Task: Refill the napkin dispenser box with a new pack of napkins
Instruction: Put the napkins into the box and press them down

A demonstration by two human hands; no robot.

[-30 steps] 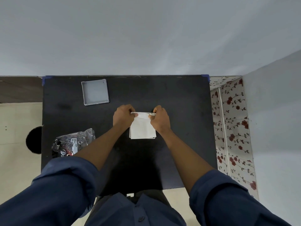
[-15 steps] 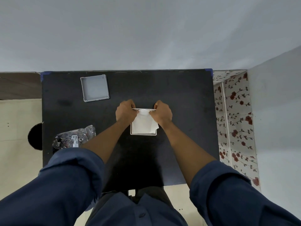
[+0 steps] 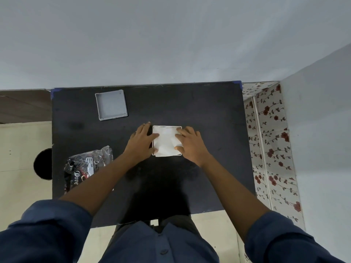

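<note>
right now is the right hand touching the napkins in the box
Touching. The head view shows the right hand with straight fingers laid flat on the napkins inside the dispenser box, no gap visible.

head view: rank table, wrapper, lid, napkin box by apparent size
1. table
2. wrapper, crumpled and partly hidden by the left arm
3. lid and napkin box: look about alike, so not ranked
</note>
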